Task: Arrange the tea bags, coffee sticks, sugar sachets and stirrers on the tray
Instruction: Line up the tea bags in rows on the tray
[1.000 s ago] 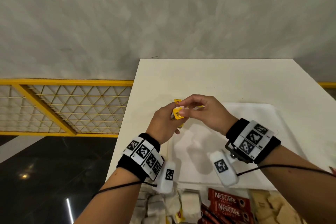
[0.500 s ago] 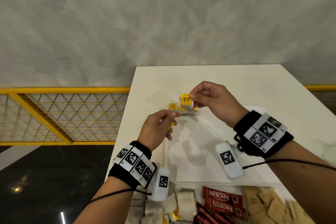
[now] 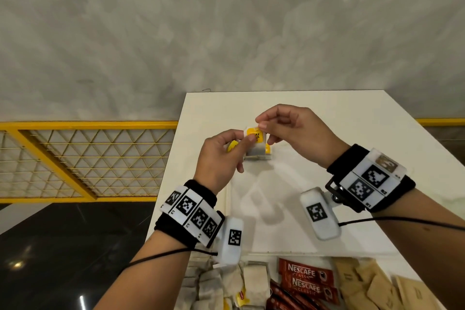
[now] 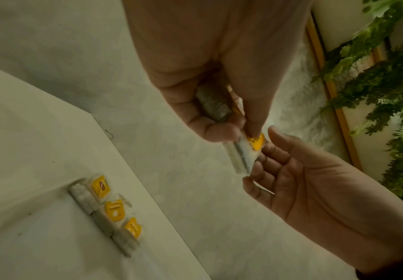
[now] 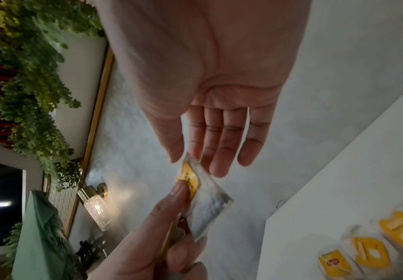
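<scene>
Above the far left of the white tray, both hands hold one tea bag with a yellow tag. My right hand pinches its top corner between thumb and forefinger. My left hand presses its thumb on the tag and keeps a second tea bag curled in its palm. In the right wrist view the shared tea bag hangs between the right hand and the left thumb. Three tea bags lie in a row on the tray, partly hidden by the hands in the head view.
Along the table's near edge lie a heap of tea bags, red Nescafe coffee sticks and brown sugar sachets. The table's left edge drops off beside a yellow railing. A grey wall stands behind.
Half a second ago my right hand held the tagged tea bag alone, with my left hand lower. The left hand has since risen and taken hold of the same bag.
</scene>
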Demonstrator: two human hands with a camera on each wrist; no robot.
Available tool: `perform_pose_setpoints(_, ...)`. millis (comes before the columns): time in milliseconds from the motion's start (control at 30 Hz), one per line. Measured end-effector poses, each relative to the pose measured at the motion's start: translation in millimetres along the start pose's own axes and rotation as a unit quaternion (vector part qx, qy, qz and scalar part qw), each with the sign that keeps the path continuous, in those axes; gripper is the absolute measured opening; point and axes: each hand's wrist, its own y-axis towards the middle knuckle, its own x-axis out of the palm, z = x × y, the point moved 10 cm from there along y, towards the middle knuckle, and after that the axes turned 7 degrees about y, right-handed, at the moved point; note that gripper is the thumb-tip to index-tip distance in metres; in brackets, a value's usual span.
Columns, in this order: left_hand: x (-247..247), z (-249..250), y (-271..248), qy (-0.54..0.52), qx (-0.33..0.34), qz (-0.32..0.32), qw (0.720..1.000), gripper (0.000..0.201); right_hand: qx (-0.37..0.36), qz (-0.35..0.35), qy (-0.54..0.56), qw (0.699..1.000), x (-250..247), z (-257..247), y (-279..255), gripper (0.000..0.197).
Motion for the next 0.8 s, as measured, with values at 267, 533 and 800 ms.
perform_pose_setpoints(267,-9.8,-36.8,3.5,-0.073,-0.097,0.019,0.992,0.018,-0.06,0.034,-0.162,0.984,-0.3,7.3,17.3,0.003)
perform_pose_setpoints(533,-40.4,-84.7,4.8,-0.048,-0.137,0.054,0.988,0.034,0.034,-0.072,-0.23,0.97,53.4,97.2,21.6,0.006)
perform_pose_setpoints(800,-41.4,-102.7,-0.2,-0.072,-0.152,0.028,0.985,0.028,0.091,-0.035,-0.265,0.959,51.5,138.5,44.3,0.008)
